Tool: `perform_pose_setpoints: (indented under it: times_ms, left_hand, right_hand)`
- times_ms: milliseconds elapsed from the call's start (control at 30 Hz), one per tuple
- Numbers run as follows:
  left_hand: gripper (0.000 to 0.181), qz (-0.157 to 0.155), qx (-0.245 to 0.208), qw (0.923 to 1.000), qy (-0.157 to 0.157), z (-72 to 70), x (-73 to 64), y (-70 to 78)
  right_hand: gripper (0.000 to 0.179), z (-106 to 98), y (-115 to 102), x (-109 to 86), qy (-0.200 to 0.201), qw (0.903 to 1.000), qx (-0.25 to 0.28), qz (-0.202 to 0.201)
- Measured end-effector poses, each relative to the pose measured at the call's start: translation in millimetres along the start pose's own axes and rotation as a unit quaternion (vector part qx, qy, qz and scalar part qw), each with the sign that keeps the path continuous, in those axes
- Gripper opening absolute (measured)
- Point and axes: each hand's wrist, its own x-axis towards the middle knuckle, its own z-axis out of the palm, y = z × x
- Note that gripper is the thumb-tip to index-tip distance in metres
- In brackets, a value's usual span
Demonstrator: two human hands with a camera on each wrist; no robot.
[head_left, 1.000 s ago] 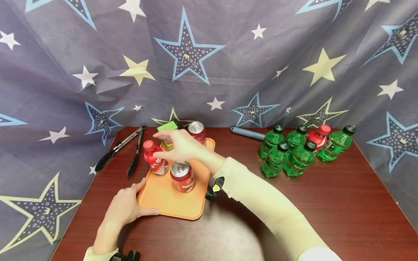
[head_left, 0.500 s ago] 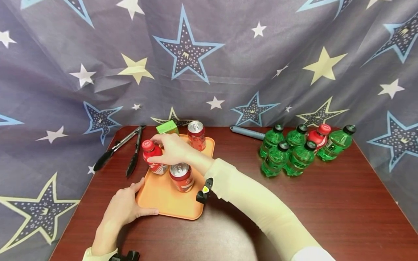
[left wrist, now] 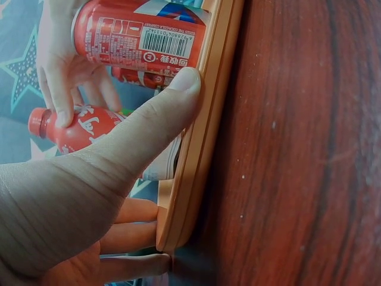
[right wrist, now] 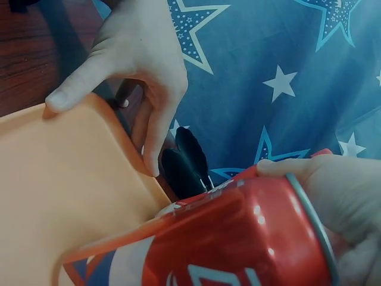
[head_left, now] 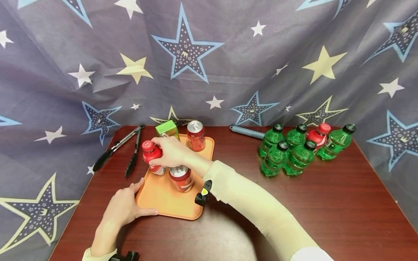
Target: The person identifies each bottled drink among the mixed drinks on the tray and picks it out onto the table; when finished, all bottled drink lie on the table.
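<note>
Left hand [head_left: 125, 208] gripping near-left corner of orange tray [head_left: 161, 197] — thumb over rim, fingers beneath. Nearest on tray: red soda can [head_left: 181, 178], upright. Right hand [head_left: 171, 151] beyond it, fingers curled round small red bottle [head_left: 151, 156] standing at tray's left edge. Farther back: second soda can [head_left: 196, 135], green carton [head_left: 167, 129]. Off tray — black tongs [head_left: 119, 150] left, green bottles [head_left: 287, 152] clustered right.

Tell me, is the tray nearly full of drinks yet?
Partly. Two red cans and a green carton already stand on the orange tray. The right hand grips a red bottle there; the left hand holds the tray's corner. Six more bottles wait on the table.
</note>
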Motion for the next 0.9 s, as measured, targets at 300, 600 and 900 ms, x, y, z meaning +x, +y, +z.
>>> perform_pose_setpoints:
  times_ms: [300, 600, 900]
  left_hand:
    - [0.133, 0.002, -0.003, 1.0, -0.001, 1.1, 0.4, -1.3]
    - [0.132, -0.001, -0.002, 1.0, 0.0, 1.1, -1.2, -1.6]
    - [0.133, -0.005, 0.004, 1.0, -0.002, 1.3, 1.0, -2.4]
  right_hand:
    - [0.061, -1, -2, -0.6, -0.004, 0.9998, -0.019, 0.002]
    - [0.061, -5, -3, -7.0, 0.035, 0.9993, -0.001, 0.01]
    - [0.063, -32, -7, -27.8, 0.126, 0.9914, 0.03, 0.02]
